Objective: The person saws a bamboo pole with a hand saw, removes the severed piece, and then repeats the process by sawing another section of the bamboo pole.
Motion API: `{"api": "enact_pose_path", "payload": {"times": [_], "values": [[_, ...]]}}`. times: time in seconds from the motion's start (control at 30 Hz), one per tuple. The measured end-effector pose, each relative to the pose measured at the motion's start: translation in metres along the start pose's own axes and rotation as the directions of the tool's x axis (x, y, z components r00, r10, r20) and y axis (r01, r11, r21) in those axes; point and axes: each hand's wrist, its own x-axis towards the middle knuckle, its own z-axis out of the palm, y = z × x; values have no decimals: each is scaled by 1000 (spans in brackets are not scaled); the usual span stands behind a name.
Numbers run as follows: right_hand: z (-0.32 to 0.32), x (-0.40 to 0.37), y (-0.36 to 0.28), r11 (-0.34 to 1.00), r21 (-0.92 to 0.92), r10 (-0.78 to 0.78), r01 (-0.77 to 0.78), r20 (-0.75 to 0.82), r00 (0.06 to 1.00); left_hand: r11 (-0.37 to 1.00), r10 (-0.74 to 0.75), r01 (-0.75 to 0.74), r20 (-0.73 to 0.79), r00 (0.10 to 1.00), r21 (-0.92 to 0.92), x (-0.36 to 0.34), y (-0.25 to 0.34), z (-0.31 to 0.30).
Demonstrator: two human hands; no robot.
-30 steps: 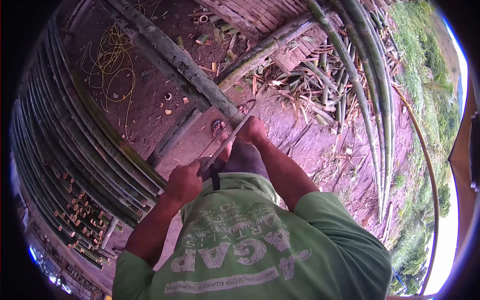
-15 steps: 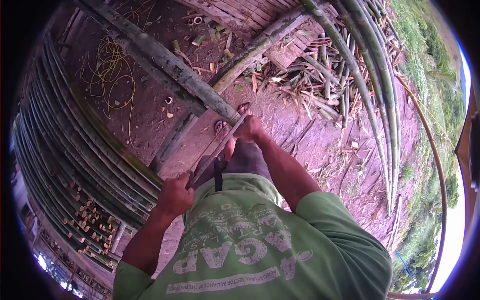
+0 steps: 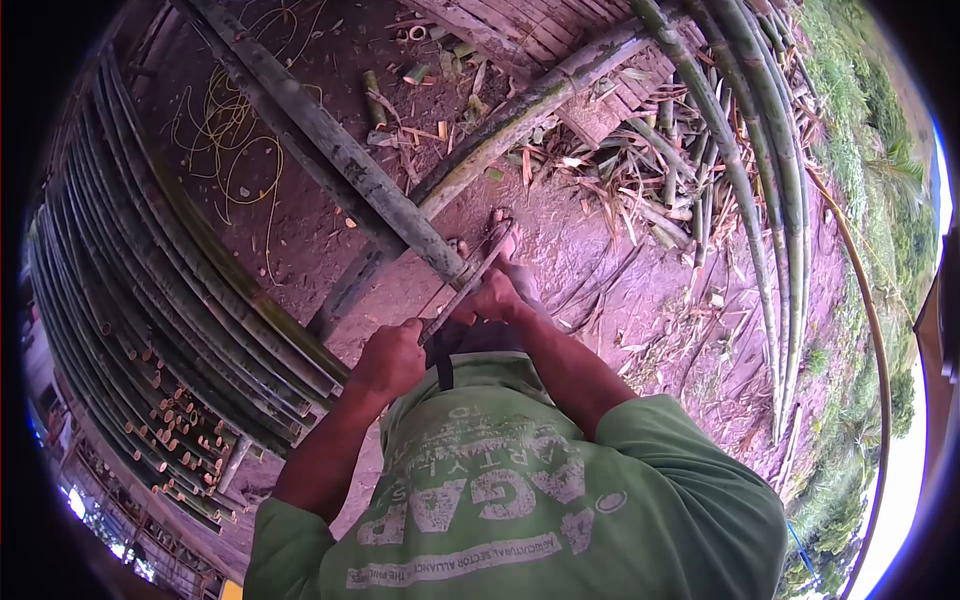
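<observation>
My left hand (image 3: pixel 393 358) is closed around the handle end of a thin-framed saw (image 3: pixel 483 267), which looks like a bow saw or hacksaw. The saw slants up and to the right, across the near end of a green-grey bamboo pole (image 3: pixel 385 190). Just beyond the saw, my right hand (image 3: pixel 495 296) is closed at the pole's end and appears to grip it; the fingers partly hide what is inside. Exactly where the blade meets the bamboo is hard to make out. My sandalled foot (image 3: pixel 503 222) shows behind the saw.
Long bamboo poles (image 3: pixel 190 270) are stacked at left, cut ends facing me. Another bamboo pole (image 3: pixel 520 105) crosses beneath the worked one. Yellow cord (image 3: pixel 225 120) lies on the ground. Split bamboo scraps (image 3: pixel 660 190) pile up ahead right, beside leaning bamboo poles (image 3: pixel 765 150).
My left hand has pushed the saw forward, up and right, bringing it closer to the pole's end. My right hand keeps its place by the pole. The whole view has shifted slightly.
</observation>
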Motion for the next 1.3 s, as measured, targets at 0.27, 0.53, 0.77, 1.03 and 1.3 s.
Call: {"api": "enact_pose_path", "payload": {"times": [0.27, 0.53, 0.77, 1.03, 1.3], "values": [[-24, -41, -60, 954, 153, 299, -258, -429, 853, 1000, 8, -8, -40, 999, -15, 21, 21, -1], [-54, -41, -56, 945, 159, 325, -287, -343, 881, 969, 227, -241, -191, 955, -54, 22, -38, 29], [-51, -45, -55, 946, 175, 323, -272, -461, 827, 993, 121, -120, -74, 990, 16, 7, 42, -5], [-62, -38, -40, 946, 60, 312, -317, -421, 852, 998, 46, -45, -13, 999, 51, -96, 18, -49], [-23, -34, 21, 934, 121, 356, -335, -311, 881, 988, 105, -94, -81, 991, 125, 98, 24, 42]]}}
